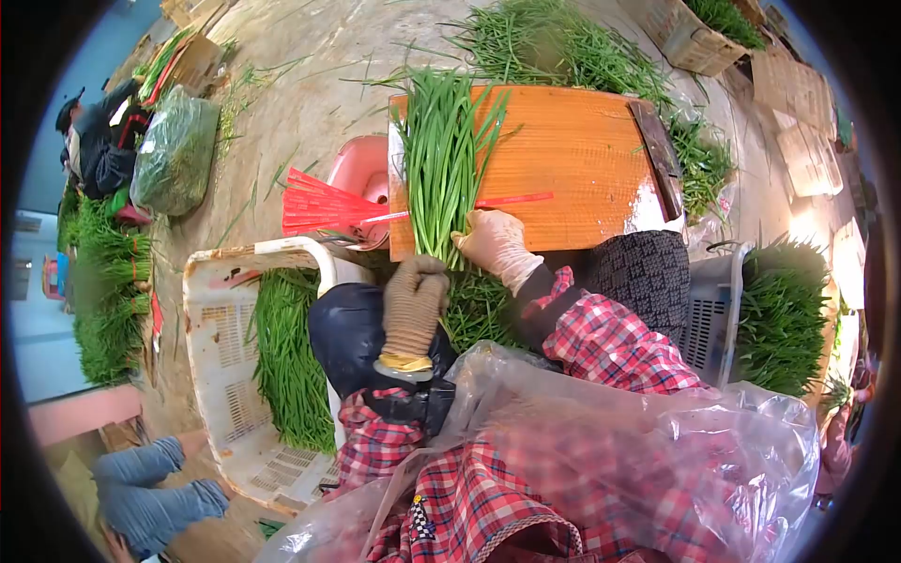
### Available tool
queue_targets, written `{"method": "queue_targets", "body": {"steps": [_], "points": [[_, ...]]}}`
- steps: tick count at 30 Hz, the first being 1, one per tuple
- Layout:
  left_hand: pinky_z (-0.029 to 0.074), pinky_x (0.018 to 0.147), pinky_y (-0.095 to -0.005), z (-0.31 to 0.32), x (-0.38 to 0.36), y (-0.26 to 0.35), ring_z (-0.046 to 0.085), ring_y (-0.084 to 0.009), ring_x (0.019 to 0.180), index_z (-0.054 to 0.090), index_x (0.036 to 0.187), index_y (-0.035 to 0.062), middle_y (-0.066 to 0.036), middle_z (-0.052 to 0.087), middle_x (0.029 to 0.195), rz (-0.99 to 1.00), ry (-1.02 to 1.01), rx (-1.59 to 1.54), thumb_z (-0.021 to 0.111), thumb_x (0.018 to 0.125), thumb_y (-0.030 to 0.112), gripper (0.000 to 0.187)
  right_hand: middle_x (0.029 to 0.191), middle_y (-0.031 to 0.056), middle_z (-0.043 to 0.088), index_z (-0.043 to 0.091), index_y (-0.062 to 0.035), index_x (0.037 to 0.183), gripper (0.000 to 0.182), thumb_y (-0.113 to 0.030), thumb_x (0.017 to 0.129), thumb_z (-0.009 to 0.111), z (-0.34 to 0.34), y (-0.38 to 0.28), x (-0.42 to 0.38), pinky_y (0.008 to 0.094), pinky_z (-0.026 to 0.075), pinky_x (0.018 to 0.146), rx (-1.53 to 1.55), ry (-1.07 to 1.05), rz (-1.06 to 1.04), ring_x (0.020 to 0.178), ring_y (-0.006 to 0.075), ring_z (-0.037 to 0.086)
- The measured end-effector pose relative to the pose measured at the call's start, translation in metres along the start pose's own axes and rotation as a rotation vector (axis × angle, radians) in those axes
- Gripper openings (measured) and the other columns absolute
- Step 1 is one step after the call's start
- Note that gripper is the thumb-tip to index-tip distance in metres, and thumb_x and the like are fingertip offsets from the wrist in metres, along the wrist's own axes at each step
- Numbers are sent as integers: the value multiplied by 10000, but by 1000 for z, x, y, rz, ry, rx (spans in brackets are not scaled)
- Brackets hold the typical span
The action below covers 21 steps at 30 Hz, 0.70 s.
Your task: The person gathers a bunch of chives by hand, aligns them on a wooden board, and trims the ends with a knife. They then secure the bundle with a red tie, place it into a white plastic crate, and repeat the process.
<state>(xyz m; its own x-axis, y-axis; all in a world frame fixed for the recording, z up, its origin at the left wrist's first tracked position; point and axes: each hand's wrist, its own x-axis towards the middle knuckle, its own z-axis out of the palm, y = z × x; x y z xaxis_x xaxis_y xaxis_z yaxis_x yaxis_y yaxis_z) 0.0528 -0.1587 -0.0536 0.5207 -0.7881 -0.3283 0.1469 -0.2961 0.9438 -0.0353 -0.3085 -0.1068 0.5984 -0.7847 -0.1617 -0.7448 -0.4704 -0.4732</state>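
Observation:
A loose bundle of garlic chives (441,155) lies lengthwise on the left part of an orange wooden board (572,150), its stem ends towards me. Under it runs a red tie strip (516,200), showing on both sides. My left hand (415,298), in a brown knitted glove, is curled closed at the stem ends; its fingertips are partly hidden. My right hand (496,246), in a pale thin glove, presses bent fingers against the right side of the stems. More red strips (328,205) fan out left of the board.
A pink stool (361,169) stands left of the board. White crates (211,352) with chives flank my legs. Loose chives (554,47) heap behind the board. A filled plastic bag (175,150) and a person in dark clothes (103,141) are far left; another person's jeans (160,493) show lower left.

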Motion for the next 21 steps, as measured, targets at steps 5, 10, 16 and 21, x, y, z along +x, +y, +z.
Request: {"method": "queue_targets", "body": {"steps": [5, 10, 16, 21], "points": [[416, 439, -243, 13, 9, -28, 523, -97, 492, 607, 985, 28, -37, 592, 650, -135, -15, 245, 579, 839, 103, 166, 846, 180, 675, 692, -59, 857, 324, -366, 765, 647, -2, 11, -1, 438, 509, 780, 230, 8, 81, 867, 341, 652], [384, 365, -247, 18, 17, -10, 433, -106, 375, 615, 1019, 27, -20, 555, 590, -304, -93, 167, 537, 926, 341, 337, 753, 156, 673, 693, -37, 845, 261, -285, 781, 641, -14, 25, -3, 395, 509, 701, 647, -17, 112, 745, 296, 661], [325, 391, -276, 26, 47, -19, 391, -109, 389, 617, 1054, 115, 23, 501, 553, -639, -180, -244, 519, 925, 497, 415, 676, 83, 649, 694, -24, 849, 215, -226, 787, 658, -9, 33, -9, 336, 497, 663, 900, -160, 150, 661, 173, 616], [322, 454, -280, 35, 58, -38, 399, -115, 467, 581, 875, 179, 32, 497, 620, -684, -103, -514, 548, 927, 382, 211, 792, 160, 674, 703, -34, 872, 249, -262, 781, 663, -24, 20, -31, 394, 499, 675, 569, 9, -81, 732, 297, 655]]}}
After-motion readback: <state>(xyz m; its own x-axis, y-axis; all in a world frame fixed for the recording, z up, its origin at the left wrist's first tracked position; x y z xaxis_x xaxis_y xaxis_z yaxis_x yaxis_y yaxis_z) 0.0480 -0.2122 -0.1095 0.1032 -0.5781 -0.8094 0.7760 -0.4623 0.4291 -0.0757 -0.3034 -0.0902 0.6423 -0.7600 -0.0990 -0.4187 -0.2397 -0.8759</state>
